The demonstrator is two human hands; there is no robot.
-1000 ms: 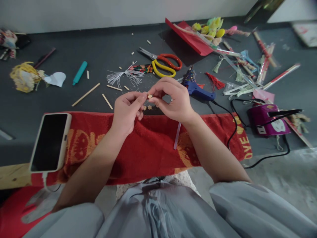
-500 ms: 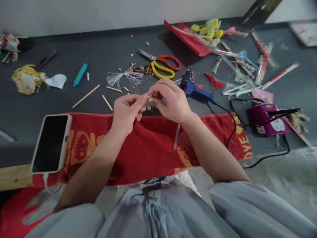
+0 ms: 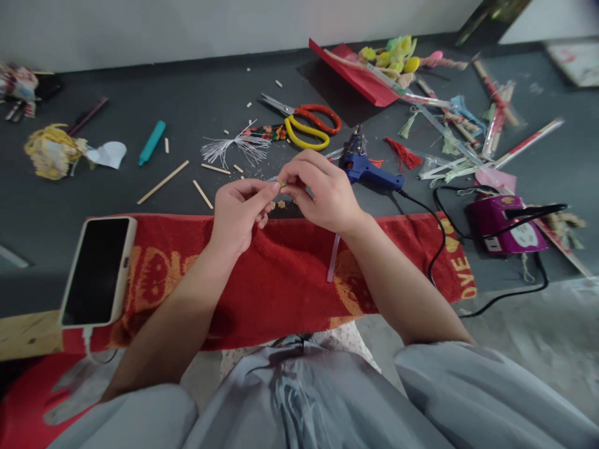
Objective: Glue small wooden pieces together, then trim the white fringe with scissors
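Note:
A tiny yellowish piece (image 3: 281, 184) is pinched between the fingertips of both hands, above the far edge of a red towel (image 3: 276, 280). My left hand (image 3: 241, 212) holds it from the left with thumb and fingers closed. From the right, my right hand (image 3: 325, 190) grips it too, its fingers curled. The piece is too small to make out fully. Just below it, small flower-shaped bits (image 3: 281, 204) lie on the dark table (image 3: 173, 81). A blue glue gun (image 3: 374, 173) rests right of my right hand.
Scissors (image 3: 306, 121), white strands (image 3: 234, 146) and short sticks (image 3: 162, 182) lie beyond my hands. A phone (image 3: 97, 271) is at the left, a purple power socket (image 3: 505, 224) with black cables at the right. Craft flowers (image 3: 397, 59) and wrapped sticks lie at the back right.

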